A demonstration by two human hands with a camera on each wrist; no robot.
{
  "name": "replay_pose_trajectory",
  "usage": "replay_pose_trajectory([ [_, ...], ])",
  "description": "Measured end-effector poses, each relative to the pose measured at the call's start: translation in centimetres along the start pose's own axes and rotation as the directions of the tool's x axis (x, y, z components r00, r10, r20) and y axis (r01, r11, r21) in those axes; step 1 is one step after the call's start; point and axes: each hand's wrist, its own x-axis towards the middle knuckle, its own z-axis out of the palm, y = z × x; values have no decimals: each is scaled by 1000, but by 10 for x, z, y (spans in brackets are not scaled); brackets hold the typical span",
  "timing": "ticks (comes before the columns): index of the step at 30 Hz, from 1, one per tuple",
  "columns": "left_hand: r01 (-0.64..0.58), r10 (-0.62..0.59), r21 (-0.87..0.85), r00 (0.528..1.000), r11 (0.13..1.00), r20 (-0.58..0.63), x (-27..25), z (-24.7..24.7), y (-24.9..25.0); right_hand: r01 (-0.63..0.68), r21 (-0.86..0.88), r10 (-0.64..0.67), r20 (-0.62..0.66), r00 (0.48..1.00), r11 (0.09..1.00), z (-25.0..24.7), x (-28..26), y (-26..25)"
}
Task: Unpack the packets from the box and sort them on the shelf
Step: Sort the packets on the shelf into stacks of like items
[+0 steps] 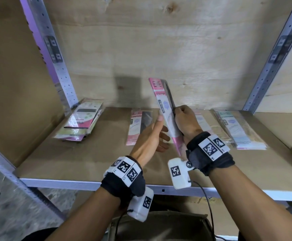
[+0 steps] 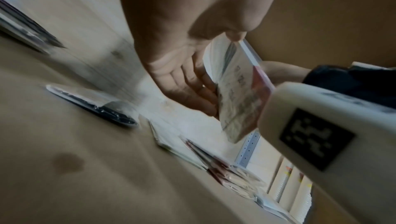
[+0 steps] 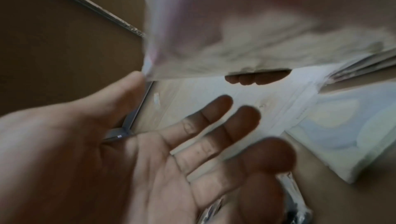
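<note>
My right hand (image 1: 185, 119) grips a thin stack of pink and white packets (image 1: 165, 108) and holds it upright, tilted left, above the shelf board (image 1: 89, 164). My left hand (image 1: 156, 134) is spread beside it, palm toward the stack, with the thumb tip at the stack's left edge. The left wrist view shows the palm (image 2: 171, 68) next to the held packets (image 2: 240, 95). In the blurred right wrist view the packets (image 3: 235, 41) fill the top and the spread left hand (image 3: 171, 143) lies below. The box (image 1: 159, 225) sits under the shelf, near my body.
Sorted piles lie on the shelf: a mixed green and pink pile (image 1: 82, 122) at the left, a pink packet with a dark window (image 1: 140, 126) in the middle, a pale pile (image 1: 202, 122) behind my right hand, and a blue pile (image 1: 237, 129) at the right. Metal uprights (image 1: 61, 66) frame the bay.
</note>
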Motion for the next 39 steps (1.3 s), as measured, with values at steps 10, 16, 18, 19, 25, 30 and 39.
replay_pose_trajectory([
  [10,-180,201,111,953,977,-226,9,-5,-1,117,-218,-111,42,993,969,-6,-5,2],
  [16,-37,83,123,916,992,-392,15,-12,-6,201,-377,-195,54,979,904,22,-29,11],
  [18,30,66,199,886,980,-460,14,-16,-6,168,-348,-156,63,986,922,27,-33,9],
  [19,51,68,243,886,969,-458,14,-18,-6,145,-322,-135,55,989,935,29,-34,8],
  [25,31,155,399,891,917,-427,16,-25,-6,122,-213,-146,-99,984,969,33,-36,10],
  [30,-63,53,-10,910,998,-411,17,-24,-9,-21,49,22,-18,1000,999,42,-37,12],
  [39,98,23,409,959,907,-281,22,-48,-13,46,-187,-30,90,996,981,37,-42,17],
])
